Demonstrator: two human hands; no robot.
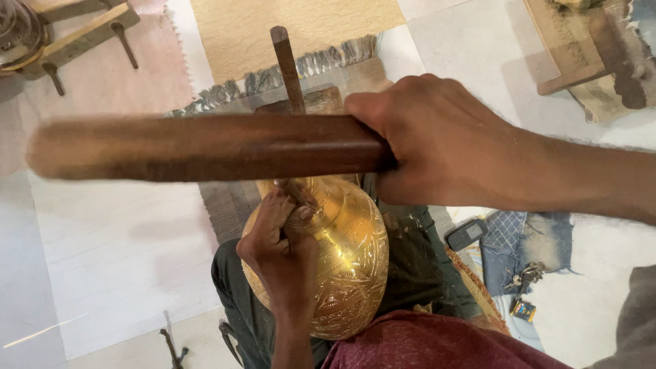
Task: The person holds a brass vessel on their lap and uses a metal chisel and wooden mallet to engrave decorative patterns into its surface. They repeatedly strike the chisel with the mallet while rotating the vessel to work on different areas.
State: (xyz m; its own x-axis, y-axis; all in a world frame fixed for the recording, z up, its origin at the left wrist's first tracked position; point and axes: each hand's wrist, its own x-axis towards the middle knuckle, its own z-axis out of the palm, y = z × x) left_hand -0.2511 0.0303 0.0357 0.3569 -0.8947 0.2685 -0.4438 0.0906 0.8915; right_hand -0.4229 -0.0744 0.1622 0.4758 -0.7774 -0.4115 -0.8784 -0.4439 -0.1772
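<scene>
A: Which hand holds the long wooden piece?

B: The right hand point(437, 147) is wrapped fully around one end of a dark wooden club point(205, 147). From that grip the club runs level and away toward the person's left, crossing above everything else in view; its far end is blurred.

A: And below that grip?

B: A brass vase point(345, 263) with engraved bands lies tilted in the person's lap, just under and slightly left of the right fist. The left hand point(280, 246) rests on its upper flank, fingers pinched narrowly around a small tool at the vase's shoulder; the tool's tip is hidden by the fingers.

A: What stands beyond the club?

B: A thin wooden stake point(287, 68) rises upright past the club, behind the left hand's pinch, in front of a fringed tan mat point(294, 31).

A: Anything to the outer side of the right forearm?

B: A small dark phone point(467, 234) lies on the floor beneath the forearm, beside folded blue denim point(523, 242).
</scene>
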